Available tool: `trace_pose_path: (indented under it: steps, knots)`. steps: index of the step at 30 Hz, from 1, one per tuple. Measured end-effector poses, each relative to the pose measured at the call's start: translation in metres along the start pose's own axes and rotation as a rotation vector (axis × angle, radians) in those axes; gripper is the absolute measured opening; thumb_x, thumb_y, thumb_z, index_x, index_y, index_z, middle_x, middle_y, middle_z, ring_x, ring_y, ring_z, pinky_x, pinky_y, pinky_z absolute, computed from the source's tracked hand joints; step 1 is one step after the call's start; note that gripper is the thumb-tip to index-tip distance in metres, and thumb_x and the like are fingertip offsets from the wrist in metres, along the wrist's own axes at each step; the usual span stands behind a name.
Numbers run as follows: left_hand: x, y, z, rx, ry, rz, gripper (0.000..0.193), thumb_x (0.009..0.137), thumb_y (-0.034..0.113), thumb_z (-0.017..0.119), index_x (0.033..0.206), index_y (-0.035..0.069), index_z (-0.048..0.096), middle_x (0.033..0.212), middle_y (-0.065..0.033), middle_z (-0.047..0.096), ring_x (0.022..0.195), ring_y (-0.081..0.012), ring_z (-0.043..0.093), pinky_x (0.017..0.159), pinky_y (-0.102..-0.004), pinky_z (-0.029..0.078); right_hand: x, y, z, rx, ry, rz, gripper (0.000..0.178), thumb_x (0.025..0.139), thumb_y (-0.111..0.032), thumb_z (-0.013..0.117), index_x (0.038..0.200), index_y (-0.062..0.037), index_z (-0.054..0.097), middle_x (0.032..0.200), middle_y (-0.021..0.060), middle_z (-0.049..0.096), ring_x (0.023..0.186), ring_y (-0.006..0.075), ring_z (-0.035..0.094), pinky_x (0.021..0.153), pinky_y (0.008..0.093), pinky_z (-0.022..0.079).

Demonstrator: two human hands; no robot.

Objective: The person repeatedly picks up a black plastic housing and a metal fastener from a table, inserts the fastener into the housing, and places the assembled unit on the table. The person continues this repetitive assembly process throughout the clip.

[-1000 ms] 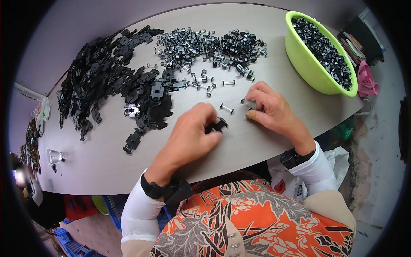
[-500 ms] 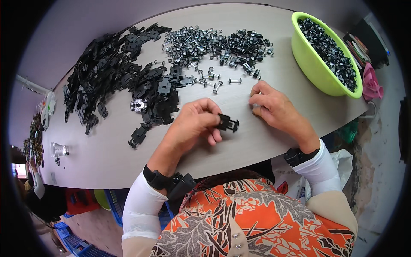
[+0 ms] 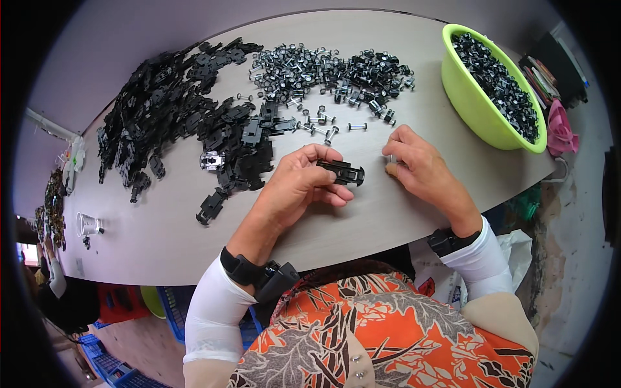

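1. Left of the green tub, the left hand is holding a black plate by one end, seemingly leaving the other exposed.
2. Nearer the tub, the right hand is hovering, fingers bent; whether its grip is holding anything, I cannot tell.
3. Wheeled axles are lying left of the tub, apparently within reach.

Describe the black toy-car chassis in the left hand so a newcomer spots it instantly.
On the pale table, look between the black chassis heap and the lime-green basin. There the left hand holds the toy-car chassis by one end, the other end toward the right hand. Unlike its black lookalikes in the heap, this one is alone between thumb and fingers.
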State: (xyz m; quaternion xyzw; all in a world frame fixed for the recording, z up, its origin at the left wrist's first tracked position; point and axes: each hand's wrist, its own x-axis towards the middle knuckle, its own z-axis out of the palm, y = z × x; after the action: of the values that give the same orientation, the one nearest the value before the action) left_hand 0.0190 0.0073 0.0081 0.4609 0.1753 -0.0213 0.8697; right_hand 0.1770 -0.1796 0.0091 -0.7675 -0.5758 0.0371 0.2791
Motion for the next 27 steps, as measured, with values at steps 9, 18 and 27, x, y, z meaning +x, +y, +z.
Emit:
trace_pose_path:
  steps: [9, 18, 27]
  knots:
    - [0.002, -0.011, -0.004, -0.052, -0.057, -0.032, 0.023, 0.084, 0.005, 0.065, 0.101, -0.002, 0.051, 0.085, -0.0113, 0.061, 0.068, -0.0220, 0.067, 0.056, -0.0300, 0.056, 0.003, -0.046, 0.012, 0.240, 0.211, -0.293, 0.036, 0.068, 0.005, 0.068, 0.102, -0.0016, 0.059, 0.096, 0.0117, 0.057, 0.078, 0.0280, 0.060, 0.065, 0.0335, 0.050]
    - [-0.001, -0.014, 0.000, 0.060, -0.108, -0.096, 0.016, 0.091, 0.016, 0.060, 0.098, 0.003, 0.056, 0.079, -0.0043, 0.059, 0.058, -0.0136, 0.060, 0.048, -0.0238, 0.047, -0.001, -0.043, 0.025, 0.252, 0.216, -0.255, 0.045, 0.063, 0.006, 0.070, 0.105, -0.0016, 0.057, 0.094, 0.0116, 0.057, 0.079, 0.0286, 0.060, 0.065, 0.0345, 0.051]
    - [-0.004, -0.017, 0.003, 0.143, -0.144, 0.015, 0.016, 0.091, 0.020, 0.059, 0.084, 0.006, 0.060, 0.067, 0.0025, 0.056, 0.053, -0.0042, 0.050, 0.047, -0.0181, 0.037, -0.005, -0.049, 0.024, 0.242, 0.233, -0.291, 0.051, 0.059, 0.006, 0.073, 0.108, -0.0018, 0.057, 0.089, 0.0105, 0.059, 0.079, 0.0279, 0.060, 0.065, 0.0350, 0.051]
